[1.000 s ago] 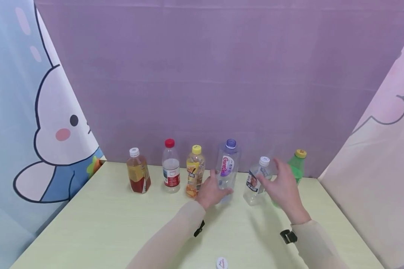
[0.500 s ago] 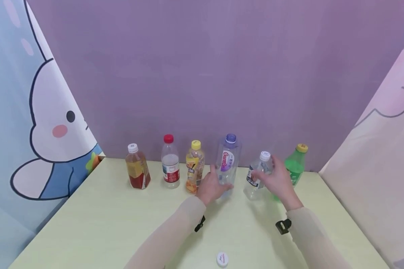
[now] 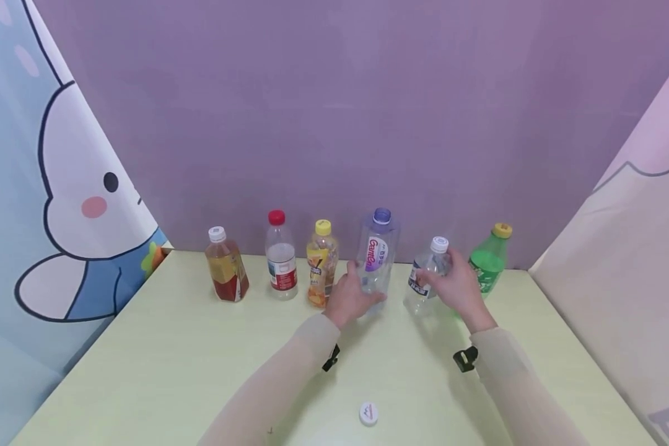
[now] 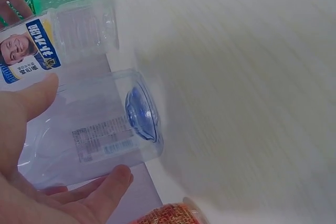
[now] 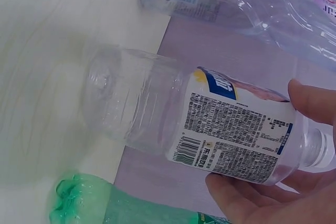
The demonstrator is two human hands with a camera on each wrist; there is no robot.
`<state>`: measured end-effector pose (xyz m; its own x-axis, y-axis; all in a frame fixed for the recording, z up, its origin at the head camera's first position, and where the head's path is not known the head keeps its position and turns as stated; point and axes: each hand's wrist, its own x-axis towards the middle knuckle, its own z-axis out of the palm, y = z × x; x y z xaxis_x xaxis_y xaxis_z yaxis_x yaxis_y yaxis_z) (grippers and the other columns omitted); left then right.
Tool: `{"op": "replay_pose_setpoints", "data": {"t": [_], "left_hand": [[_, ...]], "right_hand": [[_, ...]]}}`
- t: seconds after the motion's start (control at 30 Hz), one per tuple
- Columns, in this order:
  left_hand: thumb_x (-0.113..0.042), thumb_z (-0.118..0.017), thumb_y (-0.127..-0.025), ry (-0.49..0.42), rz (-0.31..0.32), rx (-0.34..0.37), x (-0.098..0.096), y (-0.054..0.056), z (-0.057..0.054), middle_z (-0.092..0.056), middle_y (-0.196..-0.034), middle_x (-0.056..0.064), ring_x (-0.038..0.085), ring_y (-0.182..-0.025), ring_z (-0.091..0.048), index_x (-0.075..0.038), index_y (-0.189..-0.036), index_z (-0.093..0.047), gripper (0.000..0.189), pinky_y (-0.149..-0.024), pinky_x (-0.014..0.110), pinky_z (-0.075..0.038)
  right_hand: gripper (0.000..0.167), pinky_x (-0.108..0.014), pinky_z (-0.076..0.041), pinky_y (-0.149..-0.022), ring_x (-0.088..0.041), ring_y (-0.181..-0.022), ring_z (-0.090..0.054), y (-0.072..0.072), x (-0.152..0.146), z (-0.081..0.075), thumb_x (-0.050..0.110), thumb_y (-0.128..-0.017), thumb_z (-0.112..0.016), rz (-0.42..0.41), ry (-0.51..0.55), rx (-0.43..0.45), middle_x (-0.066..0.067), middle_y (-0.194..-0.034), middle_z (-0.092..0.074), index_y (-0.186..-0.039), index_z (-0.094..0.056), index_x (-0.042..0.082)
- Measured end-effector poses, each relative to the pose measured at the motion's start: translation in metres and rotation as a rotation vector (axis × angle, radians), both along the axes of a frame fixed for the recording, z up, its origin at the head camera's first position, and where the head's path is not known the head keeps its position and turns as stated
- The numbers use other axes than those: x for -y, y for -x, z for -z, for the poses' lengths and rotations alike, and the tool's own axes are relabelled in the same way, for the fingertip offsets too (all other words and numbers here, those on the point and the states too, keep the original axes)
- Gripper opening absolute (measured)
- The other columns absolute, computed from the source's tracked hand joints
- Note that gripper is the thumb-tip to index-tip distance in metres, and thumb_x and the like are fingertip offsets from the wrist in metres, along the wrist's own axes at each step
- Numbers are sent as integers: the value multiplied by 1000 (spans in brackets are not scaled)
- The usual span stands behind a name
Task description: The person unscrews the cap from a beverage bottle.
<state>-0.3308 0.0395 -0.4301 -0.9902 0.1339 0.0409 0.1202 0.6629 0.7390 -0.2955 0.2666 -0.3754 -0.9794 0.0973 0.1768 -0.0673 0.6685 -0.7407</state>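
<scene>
My left hand (image 3: 350,300) grips a tall clear plastic water bottle (image 3: 376,251) with a purple label and an uncapped bluish neck. In the left wrist view its thumb and fingers lie on opposite sides of that bottle's lower body. To the right, my right hand (image 3: 458,286) holds a smaller clear bottle (image 3: 422,291) with a white cap and a dark label, its thumb and fingers around the upper part in the right wrist view. Both bottles are upright. Just behind the right hand stands a green bottle (image 3: 487,263) with a yellow cap, partly hidden.
Left of my hands stand a yellow-capped drink bottle (image 3: 322,263), a red-capped bottle (image 3: 281,263) and a tea-coloured bottle (image 3: 227,269) with a white cap. A loose white cap (image 3: 368,414) lies near the front. A purple backdrop (image 3: 334,124) rises behind the table.
My right hand has moved in to the left and closed around the small white-capped bottle. The left hand keeps its place at the tall bottle. The head view has tilted slightly.
</scene>
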Motion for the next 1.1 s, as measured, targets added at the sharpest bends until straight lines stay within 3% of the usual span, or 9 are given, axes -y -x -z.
{"op": "replay_pose_setpoints", "data": {"t": [0.4,0.8,1.1], "left_hand": [[-41,-82,-85,7,11,19,6,-8,-3,-57,-137,22,37,-125,-58,-1,-152,-28,95,-102,51,-50],[-40,-78,-88,-17,14,23,21,-26,-11,-58,-135,22,38,-122,-58,2,-147,-40,82,-98,53,-51],[-37,-76,-91,-13,49,40,25,-39,-14,-63,-127,18,32,-112,-61,-1,-139,-52,65,-91,50,-55]], "right_hand": [[91,-66,-40,-104,-53,-132,-44,-4,0,-1,38,-92,-75,-1,-2,13,-33,-148,-43,-156,-26,-4],[85,-64,-44,-102,-52,-128,-48,-6,0,1,36,-92,-75,-8,1,-20,-33,-144,-47,-153,-32,-5],[89,-63,-47,-98,-52,-130,-47,-14,2,-3,41,-91,-76,0,35,10,-32,-148,-44,-156,-30,0]]}}
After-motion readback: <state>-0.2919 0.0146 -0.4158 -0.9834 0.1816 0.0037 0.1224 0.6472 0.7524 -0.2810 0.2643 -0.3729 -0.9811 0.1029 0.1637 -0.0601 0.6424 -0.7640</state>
